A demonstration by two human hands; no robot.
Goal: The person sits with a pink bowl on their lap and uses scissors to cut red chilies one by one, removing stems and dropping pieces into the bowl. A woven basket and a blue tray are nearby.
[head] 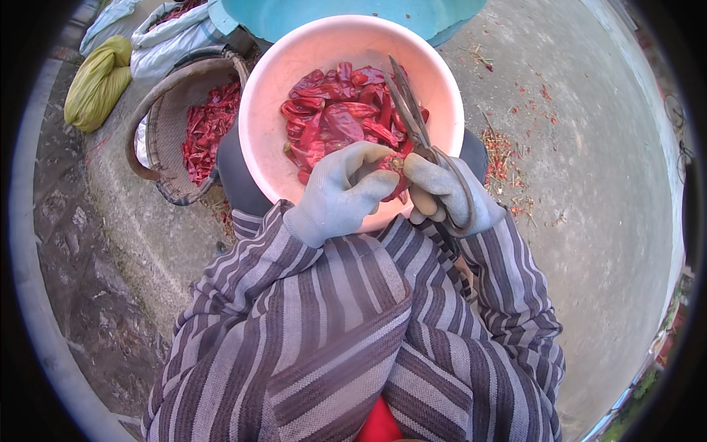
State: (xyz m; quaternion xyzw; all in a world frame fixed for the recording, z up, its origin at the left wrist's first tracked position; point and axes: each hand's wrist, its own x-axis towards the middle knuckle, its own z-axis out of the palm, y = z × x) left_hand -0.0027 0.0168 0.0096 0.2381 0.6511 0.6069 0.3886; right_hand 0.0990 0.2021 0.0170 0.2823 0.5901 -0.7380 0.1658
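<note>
My left hand [337, 190], in a pale work glove, pinches a dried red chili pepper [393, 164] with its stem end facing up. Hooked on my gloved right hand [450, 190] is a pair of metal scissors [411, 113], blades pointing away from me and slightly apart. The right thumb and a fingertip touch the pepper's stem end. Below both hands, a pink plastic basin [265, 105] rests at my lap and holds many whole dried red chilies [337, 119]. Part of the held pepper is hidden by my left fingers.
Left of the basin stands a handled wicker basket [168, 121] with cut red chilies [207, 132]. Behind it are a yellow-green bag [99, 83] and a white woven sack [171, 47]. A turquoise tub [353, 11] lies beyond the basin. Stem scraps [502, 160] litter the concrete floor [585, 221] at right.
</note>
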